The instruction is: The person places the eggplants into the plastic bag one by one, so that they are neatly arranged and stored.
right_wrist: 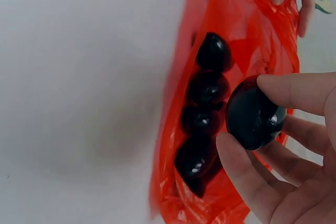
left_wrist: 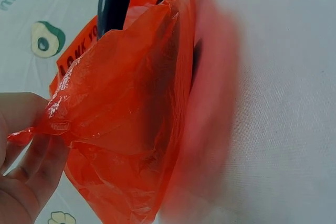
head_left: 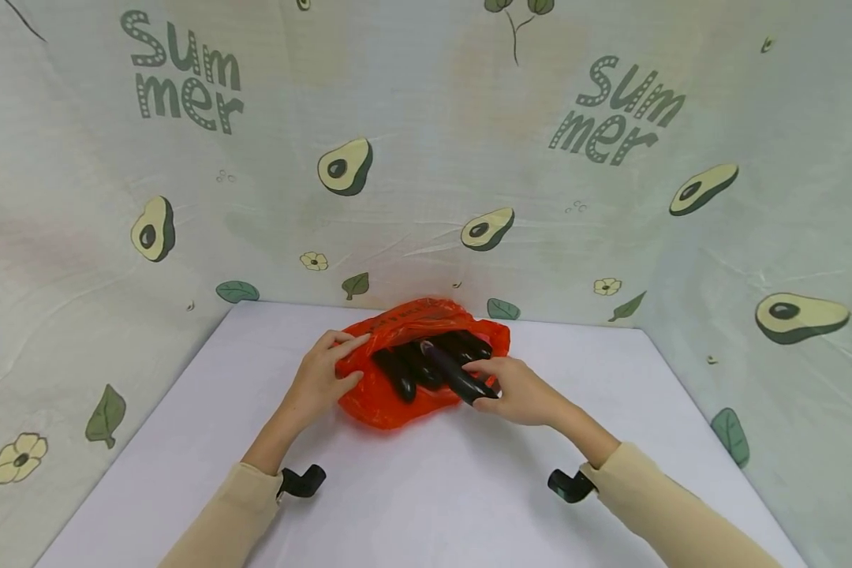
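A red plastic bag [head_left: 369, 406] lies on its side with its mouth toward me, several dark eggplants [head_left: 396, 375] side by side inside. My left hand [head_left: 318, 380] is at the bag's left edge; in the left wrist view its thumb and fingers pinch a fold of the red plastic [left_wrist: 121, 103]. My right hand [head_left: 521, 394] grips one glossy eggplant [head_left: 449, 369] by its rounded end, at the bag's mouth above the others. The right wrist view shows that eggplant [right_wrist: 249, 116] end-on between thumb and fingers, its far part hidden.
The bag rests on a white table [head_left: 412, 505], near its back edge. Behind and at both sides hangs a pale cloth [head_left: 412, 102] printed with avocados, leaves and lettering. Small black devices [head_left: 303, 481] stick out at both wrists from beige sleeves [head_left: 227, 513].
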{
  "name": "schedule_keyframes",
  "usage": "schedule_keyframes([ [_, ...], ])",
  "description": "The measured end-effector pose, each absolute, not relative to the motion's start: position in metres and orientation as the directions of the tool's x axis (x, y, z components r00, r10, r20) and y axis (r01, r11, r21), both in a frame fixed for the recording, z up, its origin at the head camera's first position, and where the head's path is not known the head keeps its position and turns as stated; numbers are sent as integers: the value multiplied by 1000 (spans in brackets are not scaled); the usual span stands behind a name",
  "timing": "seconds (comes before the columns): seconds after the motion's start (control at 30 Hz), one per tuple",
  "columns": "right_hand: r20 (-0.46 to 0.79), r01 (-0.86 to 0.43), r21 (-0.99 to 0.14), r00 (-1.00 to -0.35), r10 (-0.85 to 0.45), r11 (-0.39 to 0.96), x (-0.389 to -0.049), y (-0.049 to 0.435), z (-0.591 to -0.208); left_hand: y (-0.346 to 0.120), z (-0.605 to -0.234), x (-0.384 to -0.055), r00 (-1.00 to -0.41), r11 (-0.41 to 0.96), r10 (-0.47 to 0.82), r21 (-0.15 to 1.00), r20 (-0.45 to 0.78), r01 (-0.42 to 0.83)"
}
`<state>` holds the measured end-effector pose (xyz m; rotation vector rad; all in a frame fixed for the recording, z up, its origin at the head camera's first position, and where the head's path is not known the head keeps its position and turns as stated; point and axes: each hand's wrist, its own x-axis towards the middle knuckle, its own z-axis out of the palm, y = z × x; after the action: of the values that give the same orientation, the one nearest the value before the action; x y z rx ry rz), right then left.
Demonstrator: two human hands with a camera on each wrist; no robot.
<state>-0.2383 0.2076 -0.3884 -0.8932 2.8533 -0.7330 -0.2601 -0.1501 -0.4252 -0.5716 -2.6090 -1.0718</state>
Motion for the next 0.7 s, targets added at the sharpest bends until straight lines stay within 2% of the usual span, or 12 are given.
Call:
schedule_keyframes([
  [0.5,109,-589,-473,-777,-620,655,-243,169,-394,-147,-419,-259,-879,663,272,586,392,466],
  [0.7,107,-573,-498,-786,-609,651,-248,149,-399,-149,-418,-258,-876,666,280,578,392,472],
])
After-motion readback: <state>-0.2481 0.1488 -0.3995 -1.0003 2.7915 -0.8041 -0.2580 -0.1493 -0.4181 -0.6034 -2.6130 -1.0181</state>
